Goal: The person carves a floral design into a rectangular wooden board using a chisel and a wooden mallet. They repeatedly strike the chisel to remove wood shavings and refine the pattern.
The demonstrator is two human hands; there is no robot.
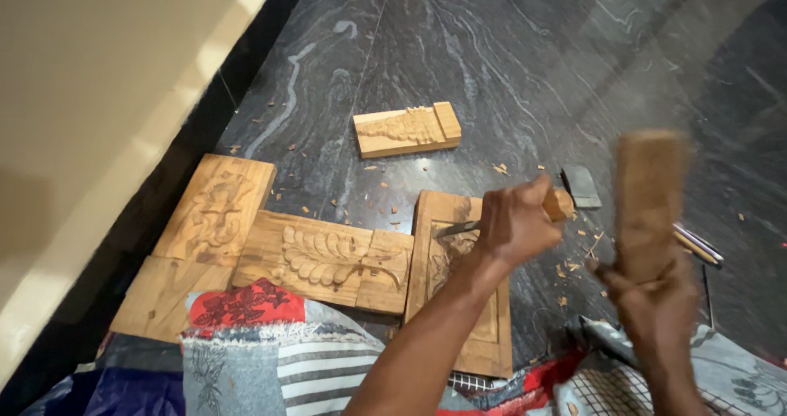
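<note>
The left hand is wrapped tight around a wooden-handled chisel, whose blade tip rests on the carved wooden panel lying on the dark stone floor. The right hand grips a wooden mallet (blurred), raised upright just to the right of the chisel's handle end. Left of the panel lies a leaf-carved block, touching a larger carved board. A small carved piece sits well apart, farther up. Spare tools lie behind the mallet.
</note>
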